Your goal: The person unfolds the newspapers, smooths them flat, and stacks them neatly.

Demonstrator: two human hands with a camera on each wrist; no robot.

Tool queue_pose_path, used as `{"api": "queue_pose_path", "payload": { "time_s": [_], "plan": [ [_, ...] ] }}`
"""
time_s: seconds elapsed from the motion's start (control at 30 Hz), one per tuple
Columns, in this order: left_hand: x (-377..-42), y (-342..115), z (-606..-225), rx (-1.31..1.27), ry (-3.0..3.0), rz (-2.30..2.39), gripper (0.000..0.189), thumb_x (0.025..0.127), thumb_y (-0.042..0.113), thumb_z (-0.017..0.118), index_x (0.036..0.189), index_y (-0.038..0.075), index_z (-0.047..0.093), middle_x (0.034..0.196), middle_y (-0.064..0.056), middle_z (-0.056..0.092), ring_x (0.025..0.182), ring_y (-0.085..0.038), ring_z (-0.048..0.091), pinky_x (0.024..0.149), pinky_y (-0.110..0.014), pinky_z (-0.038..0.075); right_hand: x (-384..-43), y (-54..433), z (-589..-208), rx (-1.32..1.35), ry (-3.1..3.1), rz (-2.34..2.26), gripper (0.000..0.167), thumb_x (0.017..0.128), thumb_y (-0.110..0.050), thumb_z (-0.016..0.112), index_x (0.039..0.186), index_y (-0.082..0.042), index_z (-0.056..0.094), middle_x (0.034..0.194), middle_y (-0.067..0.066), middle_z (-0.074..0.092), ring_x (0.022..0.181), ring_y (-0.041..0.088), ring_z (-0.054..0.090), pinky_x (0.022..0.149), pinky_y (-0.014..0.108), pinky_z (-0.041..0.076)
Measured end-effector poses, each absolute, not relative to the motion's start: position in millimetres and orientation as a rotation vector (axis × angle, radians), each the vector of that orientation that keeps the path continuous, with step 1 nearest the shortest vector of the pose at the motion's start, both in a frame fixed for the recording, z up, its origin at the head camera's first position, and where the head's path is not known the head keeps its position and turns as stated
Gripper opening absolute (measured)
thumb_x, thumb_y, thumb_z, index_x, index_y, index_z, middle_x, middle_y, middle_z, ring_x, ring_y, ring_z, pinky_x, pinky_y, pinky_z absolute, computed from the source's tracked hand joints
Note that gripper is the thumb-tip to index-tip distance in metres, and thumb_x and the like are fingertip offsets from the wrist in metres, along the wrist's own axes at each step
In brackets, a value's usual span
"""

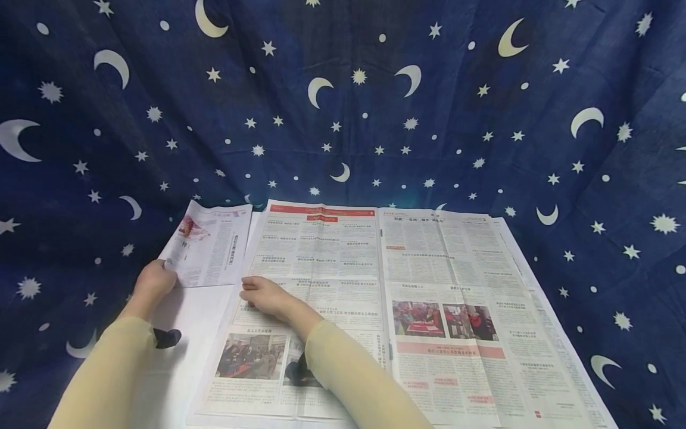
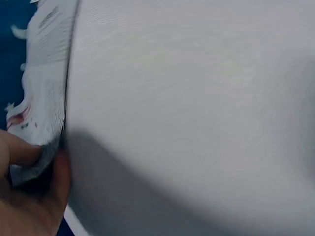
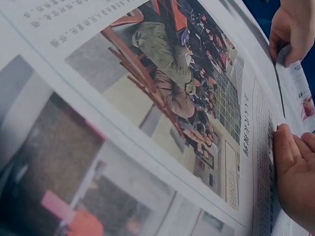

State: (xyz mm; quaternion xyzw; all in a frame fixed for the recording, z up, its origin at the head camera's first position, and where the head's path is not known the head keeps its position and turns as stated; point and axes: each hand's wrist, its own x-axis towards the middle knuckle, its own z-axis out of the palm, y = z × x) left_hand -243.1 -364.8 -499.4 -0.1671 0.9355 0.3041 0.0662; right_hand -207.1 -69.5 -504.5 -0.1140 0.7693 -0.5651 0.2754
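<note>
A folded newspaper [image 1: 217, 253] with a red picture lies at the left, at the back of the white tabletop. My left hand [image 1: 155, 283] pinches its near left corner; in the left wrist view, thumb and fingers [image 2: 61, 179] stand on either side of the folded paper [image 2: 47, 83]. A large newspaper [image 1: 343, 292] is spread out flat to the right, its print upside down in the head view. My right hand [image 1: 270, 296] is at the left margin of this spread, palm turned sideways with the fingers extended and nothing held, as the right wrist view shows the hand [image 3: 300, 182].
The white tabletop [image 1: 177, 369] shows between the folded paper and the spread. Further sheets [image 1: 536, 298] stick out under the spread's right edge. A dark blue cloth [image 1: 354, 131] with moons and stars hangs behind and around the table.
</note>
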Motion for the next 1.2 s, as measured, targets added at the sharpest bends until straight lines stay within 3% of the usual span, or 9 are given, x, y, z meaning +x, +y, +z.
{"api": "queue_pose_path", "payload": {
  "time_s": [0.13, 0.27, 0.43, 0.53, 0.63, 0.77, 0.87, 1.03, 1.2],
  "plan": [
    [-243, -373, -496, -0.469, 2.681, 1.229, 0.053, 0.096, 0.002, 0.03, 0.14, -0.028, 0.029, 0.119, -0.037, 0.05, 0.087, -0.024, 0.06, 0.08, -0.039, 0.058, -207, -70, -505, -0.309, 2.079, -1.515, 0.051, 0.102, -0.03, 0.059, 0.149, -0.011, 0.052, 0.143, 0.004, 0.059, 0.126, 0.017, 0.06, 0.104, 0.033, 0.05],
    [-239, -381, -490, -0.539, 2.499, 1.53, 0.054, 0.1, -0.002, 0.028, 0.146, -0.028, 0.017, 0.112, -0.026, 0.054, 0.073, -0.002, 0.06, 0.073, -0.023, 0.06, -207, -71, -506, -0.294, 2.077, -1.524, 0.051, 0.102, -0.03, 0.059, 0.149, -0.011, 0.052, 0.141, 0.004, 0.06, 0.123, 0.017, 0.062, 0.102, 0.033, 0.051],
    [-235, -387, -481, -0.597, 2.263, 1.846, 0.055, 0.105, 0.0, 0.028, 0.153, -0.02, 0.009, 0.088, 0.002, 0.058, 0.07, 0.0, 0.06, 0.072, -0.019, 0.059, -208, -72, -506, -0.266, 2.087, -1.527, 0.055, 0.103, -0.043, 0.053, 0.149, -0.012, 0.052, 0.127, 0.002, 0.067, 0.117, 0.016, 0.064, 0.105, 0.038, 0.05],
    [-234, -386, -479, -0.562, 2.055, 2.029, 0.057, 0.108, 0.004, 0.031, 0.156, -0.014, 0.006, 0.083, 0.008, 0.061, 0.073, -0.005, 0.063, 0.071, -0.02, 0.059, -209, -70, -505, -0.247, 2.05, -1.567, 0.062, 0.103, -0.053, 0.048, 0.149, -0.011, 0.052, 0.116, 0.003, 0.069, 0.111, 0.017, 0.066, 0.106, 0.043, 0.049],
    [-235, -383, -478, -0.466, 1.895, 2.146, 0.046, 0.109, 0.004, 0.037, 0.151, -0.011, 0.023, 0.086, 0.005, 0.065, 0.076, -0.009, 0.065, 0.07, -0.022, 0.059, -211, -68, -505, -0.246, 1.97, -1.65, 0.07, 0.103, -0.058, 0.045, 0.149, -0.006, 0.051, 0.119, 0.006, 0.067, 0.111, 0.019, 0.066, 0.103, 0.041, 0.051],
    [-235, -374, -476, -0.273, 1.752, 2.241, 0.016, 0.109, 0.001, 0.042, 0.121, 0.004, 0.052, 0.091, -0.001, 0.069, 0.076, -0.011, 0.066, 0.067, -0.022, 0.059, -214, -66, -505, -0.209, 1.839, -1.774, 0.077, 0.101, -0.061, 0.049, 0.148, 0.0, 0.048, 0.129, 0.012, 0.063, 0.114, 0.023, 0.065, 0.098, 0.034, 0.054],
    [-236, -365, -472, -0.135, 1.627, 2.293, 0.025, 0.108, -0.003, 0.041, 0.106, 0.008, 0.063, 0.091, -0.004, 0.07, 0.074, -0.012, 0.066, 0.063, -0.021, 0.057, -217, -66, -507, -0.098, 1.671, -1.896, 0.082, 0.099, -0.061, 0.055, 0.15, 0.002, 0.044, 0.135, 0.018, 0.061, 0.118, 0.029, 0.064, 0.101, 0.037, 0.053],
    [-238, -344, -463, -0.034, 1.492, 2.299, 0.035, 0.109, -0.004, 0.038, 0.104, 0.006, 0.071, 0.092, -0.01, 0.073, 0.072, -0.012, 0.066, 0.059, -0.02, 0.056, -226, -68, -510, 0.104, 1.348, -2.12, 0.087, 0.097, -0.056, 0.063, 0.156, 0.001, 0.035, 0.148, 0.033, 0.045, 0.134, 0.045, 0.05, 0.11, 0.052, 0.044],
    [-238, -324, -460, -0.002, 1.505, 2.281, 0.029, 0.109, -0.002, 0.04, 0.11, 0.006, 0.068, 0.098, -0.01, 0.073, 0.079, -0.013, 0.068, 0.063, -0.02, 0.057, -237, -61, -511, 0.113, 1.234, -2.279, 0.058, 0.098, -0.039, 0.067, 0.142, -0.003, 0.052, 0.134, 0.02, 0.061, 0.127, 0.035, 0.059, 0.11, 0.05, 0.045]
  ]
}}
